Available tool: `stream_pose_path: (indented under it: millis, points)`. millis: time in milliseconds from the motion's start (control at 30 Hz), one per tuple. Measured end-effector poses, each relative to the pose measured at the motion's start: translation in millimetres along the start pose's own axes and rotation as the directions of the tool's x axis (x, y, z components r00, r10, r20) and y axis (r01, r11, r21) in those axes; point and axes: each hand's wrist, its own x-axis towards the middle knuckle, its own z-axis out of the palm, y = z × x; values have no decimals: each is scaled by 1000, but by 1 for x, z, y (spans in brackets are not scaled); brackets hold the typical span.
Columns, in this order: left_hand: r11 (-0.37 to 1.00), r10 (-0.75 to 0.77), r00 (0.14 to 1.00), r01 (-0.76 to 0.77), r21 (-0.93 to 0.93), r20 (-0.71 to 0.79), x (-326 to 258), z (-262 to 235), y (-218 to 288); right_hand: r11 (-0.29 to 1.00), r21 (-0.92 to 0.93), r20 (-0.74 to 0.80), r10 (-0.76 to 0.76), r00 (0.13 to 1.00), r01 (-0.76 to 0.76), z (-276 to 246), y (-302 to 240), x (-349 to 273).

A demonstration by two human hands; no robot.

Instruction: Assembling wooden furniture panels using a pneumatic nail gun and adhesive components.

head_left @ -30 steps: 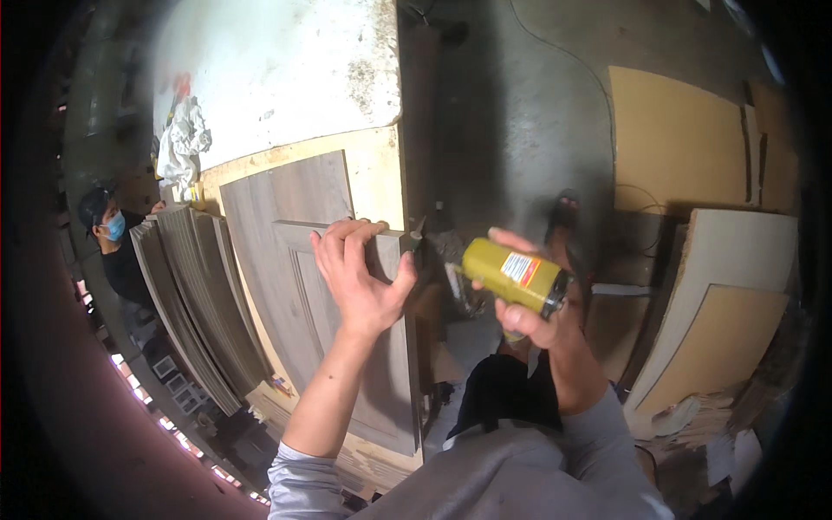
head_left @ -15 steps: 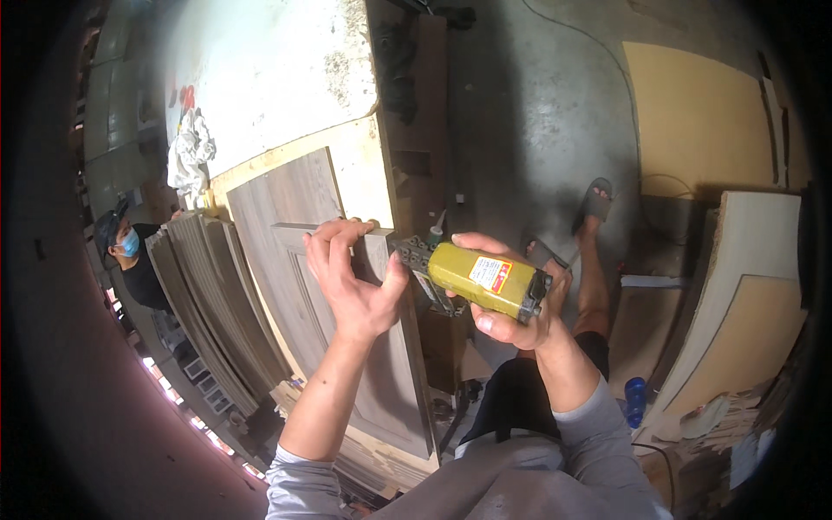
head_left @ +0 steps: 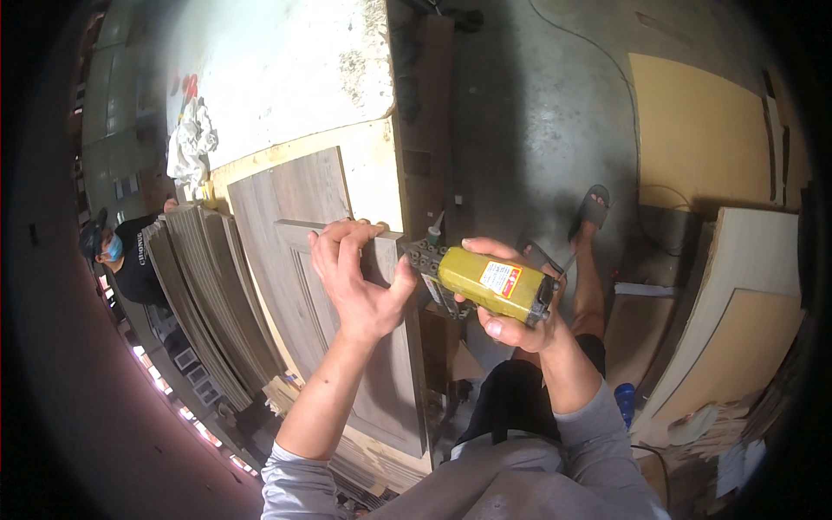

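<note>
My right hand [head_left: 530,333] is wrapped round a yellow-green nail gun [head_left: 472,273] with a red and white label. The gun lies sideways, its dark nose at the right edge of a grey-brown wood-grain cabinet door [head_left: 392,373], near the corner. Whether the nose touches the wood I cannot tell. My left hand [head_left: 368,299] grips that same corner, fingers curled over the far edge and thumb against the side close to the nose. Under the door lies another wood-grain panel [head_left: 299,186]. Part of the gun's handle is hidden by my right hand.
The pale workbench [head_left: 286,78] stretches away beyond the panels, with a white rag [head_left: 192,139] on its left edge. More panels [head_left: 204,286] stand stacked at left, beside a masked co-worker [head_left: 134,260]. A small bottle [head_left: 434,232] stands past the gun. Boards [head_left: 728,347] lean at right.
The view has shifted slightly, so bench, door and hands appear a little further right. Both hands keep their grip. The co-worker's head and body have moved.
</note>
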Motion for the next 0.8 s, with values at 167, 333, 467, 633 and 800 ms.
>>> stream_pose_path:
  millis: [167,333,467,633,800]
  points:
    - [1000,16,1000,-16,6,-2,5,-3,7,997,29,-10,65,998,-65,2,-15,5]
    - [1000,-15,1000,15,20,-6,3,-3,9,990,84,-42,118,992,-115,-12,-28,-13]
    - [999,50,998,-50,18,43,-10,-10,18,986,-68,-113,144,983,-152,-28,-53,-34]
    - [980,187,974,-176,-93,131,-59,-9,40,929,-222,-139,271,952,-297,-51,-87,-49]
    - [967,13,992,20,-255,125,-107,-25,69,884,-265,-112,369,923,-385,-59,-113,-31]
